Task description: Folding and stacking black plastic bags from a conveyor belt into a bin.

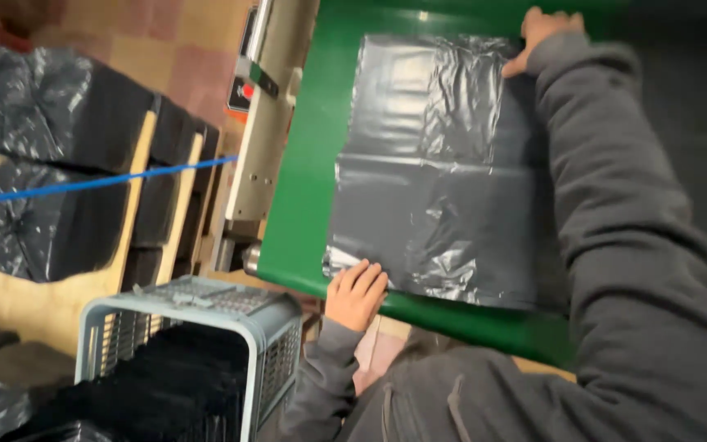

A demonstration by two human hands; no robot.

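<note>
left fingers: left hand lies at the near edge of the green flat belt surface, fingers close together and bent, tips pressed onto the near-left corner of the grey glossy plastic bag. Pressing down, not pinching, as far as the view shows.
right fingers: right hand is at the bag's far-right corner; the dark grey sleeve hides most of it, so whether the fingers are apart or closed cannot be told.
bag: spread flat on the green surface, creased across the middle, wrinkled near both held corners; its right part is hidden under the sleeve.
risk, slip: thin slick film on a smooth surface, held at only two opposite corners. Judged likely to skate or bunch if either hand lifts.
risk, sleeve: the forearm lies across the bag; dragging it would likely pull the film out of square and deepen the creases.
risk, edge: the near-left corner sits right at the surface's near edge; a slide that way could drop it over.
left of surface: cream metal machine frame just beside the belt.
near left: light blue slatted plastic crate holding a stack of black folded items.
far left: bundles wrapped in dark plastic film, with a blue strap stretched across in front.
</note>
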